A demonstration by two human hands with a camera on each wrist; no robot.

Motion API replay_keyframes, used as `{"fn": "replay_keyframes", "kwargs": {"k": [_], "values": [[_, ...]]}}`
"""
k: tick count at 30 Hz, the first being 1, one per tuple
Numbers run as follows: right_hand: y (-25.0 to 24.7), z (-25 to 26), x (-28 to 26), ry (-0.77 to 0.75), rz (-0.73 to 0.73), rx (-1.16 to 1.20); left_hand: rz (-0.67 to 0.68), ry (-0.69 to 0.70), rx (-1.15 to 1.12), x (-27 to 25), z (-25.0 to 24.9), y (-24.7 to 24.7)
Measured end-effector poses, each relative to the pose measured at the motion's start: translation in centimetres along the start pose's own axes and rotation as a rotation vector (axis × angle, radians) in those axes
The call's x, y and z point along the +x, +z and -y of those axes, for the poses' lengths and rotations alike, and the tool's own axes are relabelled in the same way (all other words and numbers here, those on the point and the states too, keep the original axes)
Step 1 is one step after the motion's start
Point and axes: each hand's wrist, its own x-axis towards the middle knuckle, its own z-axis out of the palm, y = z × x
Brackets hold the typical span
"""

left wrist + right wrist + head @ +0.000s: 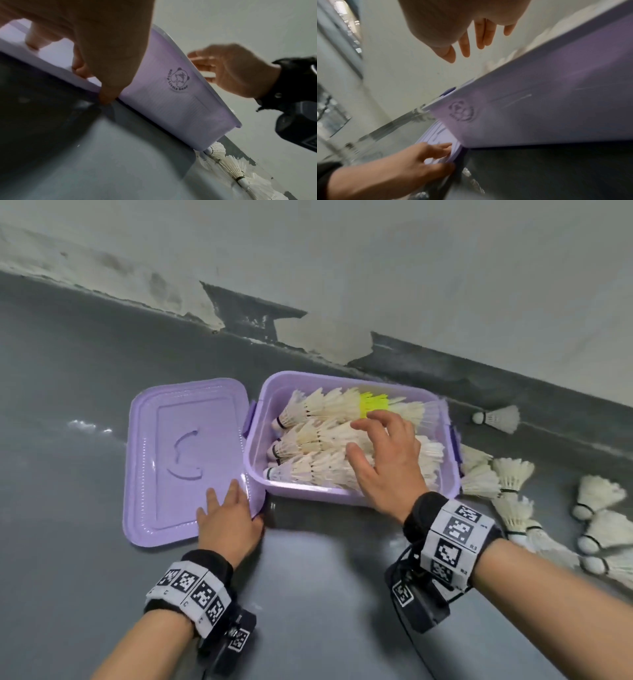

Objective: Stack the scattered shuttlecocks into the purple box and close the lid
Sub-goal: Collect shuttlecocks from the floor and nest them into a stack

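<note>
On the grey floor (102, 378), seen from the head camera, the purple box (298, 490) sits near the wall, packed with rows of shuttlecocks (318, 436). My right hand (387, 463) hovers over them, fingers spread and loose, grasping nothing. My left hand (229, 522) lies on the near right corner of the lid (164, 460), which rests flat on the floor beside the box's left edge, fingers on top and thumb tucked at its rim. More loose shuttlecocks (513, 474) lie on the floor off the box's right edge, one alone by the skirting. I judge stacking is unfinished: next I should reach right for those strays before lifting the lid.

From the left wrist, the left hand (96, 44) pinches the lid's (56, 54) rim, thumb underneath at the floor. The box wall (171, 101) shows a bear logo; the right hand (236, 70) floats above it, relaxed.

From the right wrist, blurred, the right hand's fingers (479, 33) hang straight and empty above the box (556, 108). Below, the left hand (412, 162) grips the lid (440, 136). Behind runs a pale wall (402, 54) with peeling paint.
</note>
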Motion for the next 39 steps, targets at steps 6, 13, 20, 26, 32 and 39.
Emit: {"fn": "replay_keyframes", "kwargs": {"k": [6,13,20,26,32,39], "values": [[-6.1,-8.8,-2.5,0.202,-0.067,-0.045,0.018,-0.065,0.172,-4.2,-4.8,-3.1],[-10.7,-16.6,-7.0,0.396,-0.096,0.047,0.157,0.291,-0.008,-10.2,-17.4,-10.7],[-14.0,-21.9,-9.9,0.545,-0.044,0.067,-0.333,0.472,-0.315,-8.1,-28.5,-10.1],[-16.3,-26.0,-12.0,0.683,0.184,-0.063,-0.23,0.542,-0.201,-6.5,-34.5,-7.6],[-18.4,-27.8,-11.4,0.635,0.588,-0.167,-0.143,0.665,-0.007,-5.2,-38.1,-9.1],[-18.5,-26.4,-8.5,0.648,0.65,-0.046,0.005,0.562,-0.207,-3.5,-40.1,-7.9]]}}
